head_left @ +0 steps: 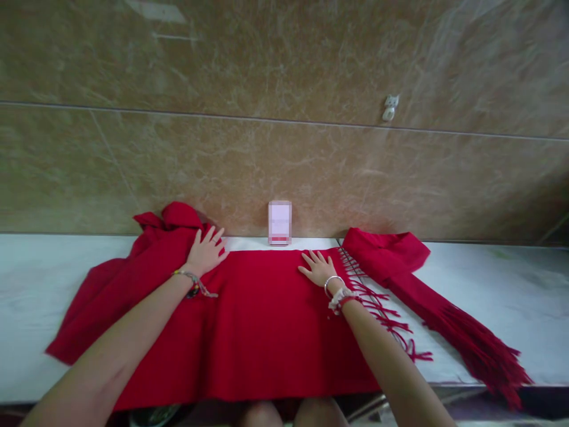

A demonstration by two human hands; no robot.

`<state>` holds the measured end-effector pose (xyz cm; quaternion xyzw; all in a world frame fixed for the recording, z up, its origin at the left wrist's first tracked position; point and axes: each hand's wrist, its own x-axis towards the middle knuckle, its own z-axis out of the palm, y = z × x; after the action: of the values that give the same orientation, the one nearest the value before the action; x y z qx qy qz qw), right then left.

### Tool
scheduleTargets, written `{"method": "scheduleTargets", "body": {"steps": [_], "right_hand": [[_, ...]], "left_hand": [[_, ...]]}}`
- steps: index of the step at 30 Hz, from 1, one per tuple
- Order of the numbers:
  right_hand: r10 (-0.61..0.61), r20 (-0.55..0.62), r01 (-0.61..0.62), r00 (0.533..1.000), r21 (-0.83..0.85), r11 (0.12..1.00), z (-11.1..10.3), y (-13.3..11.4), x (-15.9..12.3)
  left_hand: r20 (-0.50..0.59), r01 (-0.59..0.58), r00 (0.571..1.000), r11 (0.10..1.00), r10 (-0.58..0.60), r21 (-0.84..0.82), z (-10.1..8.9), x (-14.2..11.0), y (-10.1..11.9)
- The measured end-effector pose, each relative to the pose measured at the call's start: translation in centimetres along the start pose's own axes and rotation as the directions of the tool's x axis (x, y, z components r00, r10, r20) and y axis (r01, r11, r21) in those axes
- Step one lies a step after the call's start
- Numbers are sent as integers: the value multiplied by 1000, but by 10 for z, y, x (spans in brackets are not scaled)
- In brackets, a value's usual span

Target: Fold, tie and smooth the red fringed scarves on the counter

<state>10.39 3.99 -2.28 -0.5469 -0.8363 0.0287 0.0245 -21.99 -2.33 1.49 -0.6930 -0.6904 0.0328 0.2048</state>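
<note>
1. One white table runs across the view from the left edge to the right, below a brown marbled wall.
2. At the left, a red heap of loosely gathered cloth lies on the table, its upper folds close to the wall and one corner pointing towards the near left. How its layers join the flat cloth beside it is not clear.
3. The left hand rests palm down on the red fabric at the heap's right side. Its grip is open, fingers fanned, with nothing grasped. A multicoloured braided bracelet circles the wrist.
4. In the middle, a broad red cloth lies mostly flat, with soft creases on its left; its near side reaches the table's near edge, above two knees.
5. Just beyond its far edge, a pale rectangular object stands upright near the wall, its face pixelated.
6. The right hand lies palm down on the cloth's far right part. Its grip is open too, fingers spread, holding nothing. A silvery bangle, a white ruffled band and a red band are on this wrist.
7. The cloth's right edge ends in a knotted fringe, splayed over the table.
8. Farther right, a folded red scarf slants towards the near right, its tassels hanging over the table's edge. Above it, a small white cat-shaped piece sits on the wall.
</note>
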Motion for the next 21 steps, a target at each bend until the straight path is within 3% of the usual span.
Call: {"method": "scheduleTargets", "body": {"steps": [2, 4, 9, 16, 21], "right_hand": [[-6, 0, 6, 1000, -26, 1000, 0, 1, 1], [-11, 2, 11, 1000, -41, 999, 1, 1, 3], [-36, 9, 36, 999, -46, 998, 3, -5, 10], [-78, -9, 78, 997, -26, 997, 6, -38, 25], [-67, -12, 67, 998, -3, 998, 6, -46, 28]], "left_hand": [[75, 172, 982, 985, -172, 10, 4, -2, -19], [124, 239, 964, 971, -237, -4, 11, -6, -33], [140, 267, 955, 963, -263, -17, 26, -14, -55], [128, 300, 946, 954, -298, 6, 40, -19, -90], [101, 311, 945, 950, -312, 27, 41, -18, -94]]}}
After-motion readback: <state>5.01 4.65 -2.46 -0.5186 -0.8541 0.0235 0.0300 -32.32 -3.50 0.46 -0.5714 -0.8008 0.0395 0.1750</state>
